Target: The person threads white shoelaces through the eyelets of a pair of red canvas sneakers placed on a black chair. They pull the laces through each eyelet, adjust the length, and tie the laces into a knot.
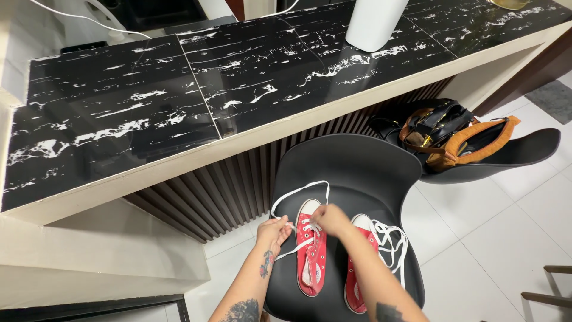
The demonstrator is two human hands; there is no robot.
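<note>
Two red canvas sneakers stand side by side on a black chair seat point(351, 173). The left sneaker point(311, 259) has a white toe cap and white laces. My left hand point(274, 231) pinches a white lace point(298, 192) that loops up over the seat. Over the toe end of that shoe, my right hand point(329, 218) grips the lacing. The right sneaker point(357, 280) is partly hidden by my right forearm, and its loose white lace point(390, 238) lies tangled on the seat beside it.
A black marble-patterned counter point(179, 101) with a cream edge runs across the top, a white cylinder point(372, 24) standing on it. A second black chair point(512, 155) at right holds brown and black bags point(453, 134). White floor tiles lie around.
</note>
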